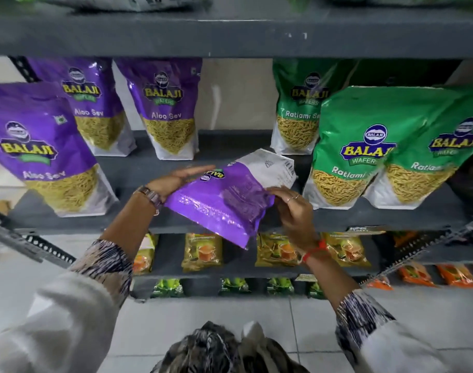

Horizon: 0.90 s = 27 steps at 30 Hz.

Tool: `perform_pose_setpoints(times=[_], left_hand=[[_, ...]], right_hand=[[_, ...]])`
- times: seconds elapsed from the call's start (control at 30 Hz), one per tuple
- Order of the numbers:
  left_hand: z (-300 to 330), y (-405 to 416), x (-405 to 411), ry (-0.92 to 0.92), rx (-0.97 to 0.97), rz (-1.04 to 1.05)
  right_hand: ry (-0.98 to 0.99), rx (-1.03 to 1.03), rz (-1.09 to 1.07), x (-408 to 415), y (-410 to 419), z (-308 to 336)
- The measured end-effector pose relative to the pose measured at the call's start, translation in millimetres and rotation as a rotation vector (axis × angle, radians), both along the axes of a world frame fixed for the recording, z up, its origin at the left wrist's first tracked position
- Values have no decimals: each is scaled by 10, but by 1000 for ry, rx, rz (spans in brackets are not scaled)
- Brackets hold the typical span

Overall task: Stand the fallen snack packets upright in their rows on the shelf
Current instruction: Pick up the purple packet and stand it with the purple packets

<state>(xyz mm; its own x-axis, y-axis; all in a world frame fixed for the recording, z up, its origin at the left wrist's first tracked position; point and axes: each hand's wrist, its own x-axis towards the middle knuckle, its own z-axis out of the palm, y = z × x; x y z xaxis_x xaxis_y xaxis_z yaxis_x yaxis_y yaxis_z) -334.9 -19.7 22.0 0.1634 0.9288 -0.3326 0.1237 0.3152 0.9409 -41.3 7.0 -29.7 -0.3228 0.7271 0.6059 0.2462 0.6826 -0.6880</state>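
A purple Aloo Sev packet (224,200) lies tilted, back side up, over the front edge of the grey shelf (160,170). My left hand (176,179) lies flat against its left edge, fingers extended. My right hand (291,208) grips its right edge. Three purple Aloo Sev packets stand upright on the shelf: one at front left (41,149), two farther back (92,103) (168,109). Three green Ratlami Sev packets stand to the right (299,106) (356,146) (431,154).
A gap lies between the purple and green rows at the shelf's middle (235,141). The shelf board above (230,33) overhangs the packets. Lower shelves hold small yellow tea packets (203,251) and green packets (168,288). Orange packets (455,275) sit at lower right. Slotted metal uprights (28,243) flank the shelf.
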Motion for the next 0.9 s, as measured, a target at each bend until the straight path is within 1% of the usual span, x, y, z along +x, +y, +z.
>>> perform_pose_setpoints(times=[0.13, 0.2, 0.23, 0.27, 0.33, 0.43, 0.5, 0.53, 0.63, 0.73, 0.9], left_hand=[[-25, -289, 5, -138, 0, 131], [-69, -408, 18, -254, -8, 245], [-75, -459, 52, -258, -18, 311], [-111, -476, 79, -226, 7, 352], [-98, -514, 229, -231, 146, 477], [-36, -606, 491, -319, 294, 617], [-32, -672, 597, -418, 386, 657], [-56, -684, 616, -438, 394, 693], [-64, -782, 748, -392, 440, 827], [89, -929, 958, -257, 508, 935], [363, -1211, 1237, -195, 620, 1011]], right_hand=[[115, -16, -81, -78, -1, 212], [164, -37, -89, -119, -2, 356], [182, -39, -85, -138, -9, 431], [203, -42, -83, -161, -19, 501], [241, -76, -78, -205, -51, 607], [273, -109, -55, -215, -126, 684], [301, -139, -34, -181, -222, 697], [323, -169, -18, -165, -276, 692], [435, -334, 1, -131, -436, 628], [539, -496, -18, -87, -574, 578], [676, -723, 47, 39, -733, 582]])
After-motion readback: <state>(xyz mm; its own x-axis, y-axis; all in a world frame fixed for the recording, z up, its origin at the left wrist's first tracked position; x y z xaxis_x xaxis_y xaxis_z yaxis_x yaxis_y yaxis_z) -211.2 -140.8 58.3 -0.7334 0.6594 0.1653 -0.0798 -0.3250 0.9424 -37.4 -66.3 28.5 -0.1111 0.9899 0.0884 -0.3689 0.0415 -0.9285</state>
